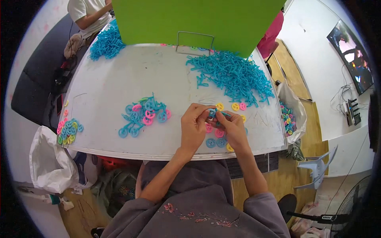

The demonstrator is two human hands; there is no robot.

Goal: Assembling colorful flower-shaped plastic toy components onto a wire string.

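Note:
My left hand [193, 126] and my right hand [233, 127] meet above the near edge of the white table [107, 91]. Together they pinch a small blue plastic frame piece with a blue wheel [213, 114] between the fingertips. Loose plastic wheels [217, 138] in pink, blue and yellow lie on the table just under and beside my hands. To the left lies a cluster of joined blue frames with pink and blue wheels [143, 115]. A big heap of blue frame pieces [234, 75] lies further back on the right.
A green board [190, 20] on a wire stand rises at the table's far edge. Another blue heap [106, 43] lies far left beside another person's arm [93, 16]. Coloured wheels [68, 131] sit at the left edge. White bags hang at the left [49, 160] and at the right [291, 113].

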